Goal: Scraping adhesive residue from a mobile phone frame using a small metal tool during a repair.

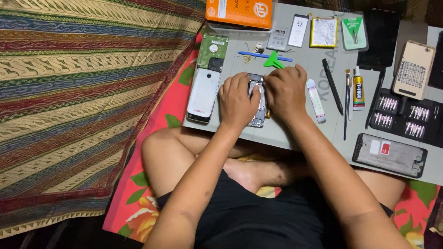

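An opened phone body [258, 118] lies on the grey work mat [300, 63] in front of me. My left hand [238, 102] rests on its left side, fingers curled over it. My right hand [285, 91] presses on its right side and upper edge, fingertips bent down onto the phone. Most of the phone is hidden under both hands. I cannot tell whether either hand pinches a small part or tool.
A white phone back [203, 93] and a green circuit board [213, 49] lie to the left. An orange box [239, 7], a green pry pick [273, 61], a glue tube [357, 89], a screwdriver bit case [416, 117] and another phone frame [390, 155] lie around. Striped cloth [65, 88] is at left.
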